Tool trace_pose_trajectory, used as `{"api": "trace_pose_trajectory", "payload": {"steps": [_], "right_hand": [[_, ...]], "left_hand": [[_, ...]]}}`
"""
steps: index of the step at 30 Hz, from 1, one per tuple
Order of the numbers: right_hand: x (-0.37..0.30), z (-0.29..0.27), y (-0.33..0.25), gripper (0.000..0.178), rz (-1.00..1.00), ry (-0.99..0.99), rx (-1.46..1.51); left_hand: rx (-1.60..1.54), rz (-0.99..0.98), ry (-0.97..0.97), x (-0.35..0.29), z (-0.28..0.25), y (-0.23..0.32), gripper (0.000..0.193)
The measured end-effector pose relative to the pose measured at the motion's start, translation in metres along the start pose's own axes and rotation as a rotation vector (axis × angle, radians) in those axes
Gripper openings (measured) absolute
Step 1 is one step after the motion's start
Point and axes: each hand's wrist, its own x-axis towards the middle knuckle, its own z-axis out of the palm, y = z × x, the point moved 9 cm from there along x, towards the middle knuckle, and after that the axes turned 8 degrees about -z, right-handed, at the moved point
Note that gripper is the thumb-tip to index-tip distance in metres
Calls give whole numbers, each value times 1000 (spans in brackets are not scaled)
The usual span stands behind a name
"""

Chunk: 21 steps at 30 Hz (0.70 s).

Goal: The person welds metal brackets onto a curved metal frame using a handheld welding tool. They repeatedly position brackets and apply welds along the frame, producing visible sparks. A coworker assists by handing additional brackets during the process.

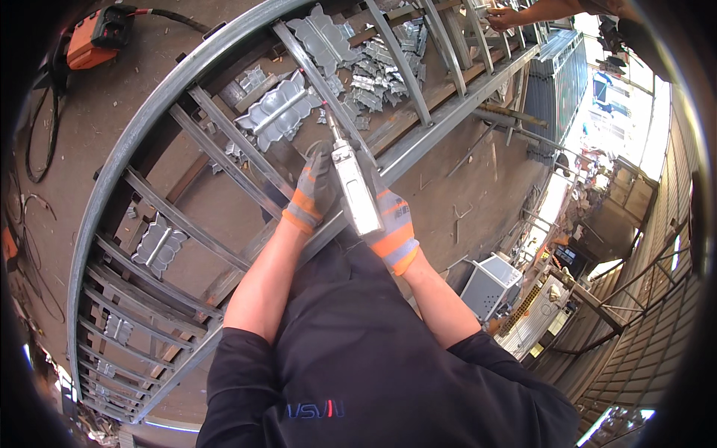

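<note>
Both my hands wear grey and orange work gloves. Between them is a white, boxy hand tool (355, 190) with a narrow metal nose pointing up and away over a frame bar. My left hand (317, 183) is closed against the tool's left side. Around its right side and underneath, my right hand (390, 216) is wrapped, its fingertips partly hidden. The nose tip is near a bar of the grey metal frame (119, 160), which has a curved outer rail and several crossbars. Just beyond my left hand sits a silvery leaf-shaped metal plate (280, 112).
More shaped plates (325, 41) and a heap of small metal pieces (385, 71) lie beyond. Another person's hand (508, 19) is at the frame's far right. An orange and black machine (97, 37) with a cable stands far left. A grey perforated box (493, 284) is at right.
</note>
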Motion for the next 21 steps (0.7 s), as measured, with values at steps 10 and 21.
{"api": "trace_pose_trajectory", "payload": {"steps": [10,21], "right_hand": [[-1,-1,-3,37,11,39,51],[1,-1,-7,33,-16,2,-37]], "left_hand": [[-12,-9,-34,1,-9,-1,57],[64,-5,22,-5,13,8,59]]}}
